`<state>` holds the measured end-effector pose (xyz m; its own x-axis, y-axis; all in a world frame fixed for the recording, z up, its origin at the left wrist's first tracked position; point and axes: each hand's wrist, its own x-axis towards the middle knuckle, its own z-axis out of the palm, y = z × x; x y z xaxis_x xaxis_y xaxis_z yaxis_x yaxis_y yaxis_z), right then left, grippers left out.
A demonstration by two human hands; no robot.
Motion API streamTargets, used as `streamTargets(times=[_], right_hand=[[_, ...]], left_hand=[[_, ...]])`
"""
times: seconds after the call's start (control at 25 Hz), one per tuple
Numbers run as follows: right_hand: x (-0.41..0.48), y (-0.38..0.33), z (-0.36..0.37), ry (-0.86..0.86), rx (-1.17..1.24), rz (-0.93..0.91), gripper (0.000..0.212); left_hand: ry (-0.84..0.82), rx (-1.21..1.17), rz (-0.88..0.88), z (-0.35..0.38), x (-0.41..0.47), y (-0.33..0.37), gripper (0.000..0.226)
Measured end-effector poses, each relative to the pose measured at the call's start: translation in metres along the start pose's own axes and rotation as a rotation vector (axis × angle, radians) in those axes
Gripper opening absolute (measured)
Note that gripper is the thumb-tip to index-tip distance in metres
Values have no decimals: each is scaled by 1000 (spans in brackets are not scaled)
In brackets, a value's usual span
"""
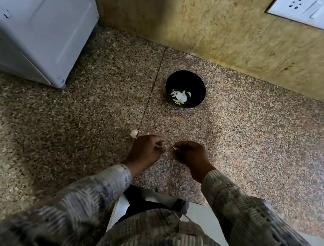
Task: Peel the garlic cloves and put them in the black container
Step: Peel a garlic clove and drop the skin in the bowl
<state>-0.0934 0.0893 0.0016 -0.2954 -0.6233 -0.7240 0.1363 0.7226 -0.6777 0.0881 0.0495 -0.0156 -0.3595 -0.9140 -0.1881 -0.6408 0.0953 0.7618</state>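
Speckled granite counter [259, 136] — round black container [186, 80], pale curved cloves [188, 94].

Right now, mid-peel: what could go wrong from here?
1. The clove is pinched between left hand and right hand; it may slip from the grip onto the counter.
2. The black container sits well beyond the hands, so a tossed clove could miss.
3. The loose piece by the left hand could get mixed in.

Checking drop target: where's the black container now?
Head view, centre: black container sits on the granite counter near the wall, beyond the left hand and right hand.
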Motion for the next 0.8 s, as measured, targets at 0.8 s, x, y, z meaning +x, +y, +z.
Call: streamTargets(times=[0.8], right_hand=[[48,-1,-25,128,-715,-183,13]], left_hand=[[-91,176,259,56,36,-18,21]])
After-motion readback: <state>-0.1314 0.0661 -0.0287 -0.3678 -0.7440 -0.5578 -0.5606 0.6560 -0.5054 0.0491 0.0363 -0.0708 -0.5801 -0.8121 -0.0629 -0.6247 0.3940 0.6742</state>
